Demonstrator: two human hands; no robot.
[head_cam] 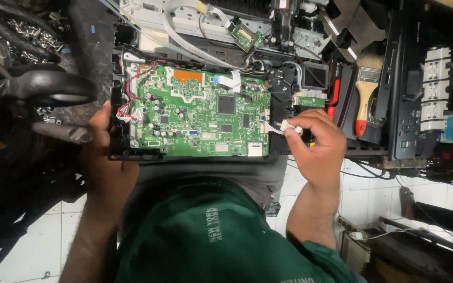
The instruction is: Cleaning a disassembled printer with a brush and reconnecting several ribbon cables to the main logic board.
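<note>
A large green rectangular circuit board [200,112], crowded with small black chips and silver capacitors, sat in a black plastic housing [281,99] that rested on the person's lap, just above a dark green shirt [216,236]. The left hand [103,157] lay against the housing's left edge, close to a bundle of red and white wires [127,112]; its fingers were hidden behind the frame, so whether they were curled or spread could not be told. The right hand [315,144] was at the board's right side, its fingers [295,131] closed in a pinch on a small white plastic connector [284,126] with thin white leads, held over the housing just beside the board's right edge.

A flat white ribbon cable [229,79] ran from the board's upper edge toward the dismantled grey and white machine parts [237,21] lying above. A smaller green circuit board [247,36] was among them. To the right, a paintbrush with a pale wooden handle and red tip [365,97] lay on a black panel [402,89], near a red-handled tool [333,97]. Further right lay a light grey slotted plastic part [435,89]. On the left sat a dark rounded object [48,84]. White floor tiles [373,196] showed below.
</note>
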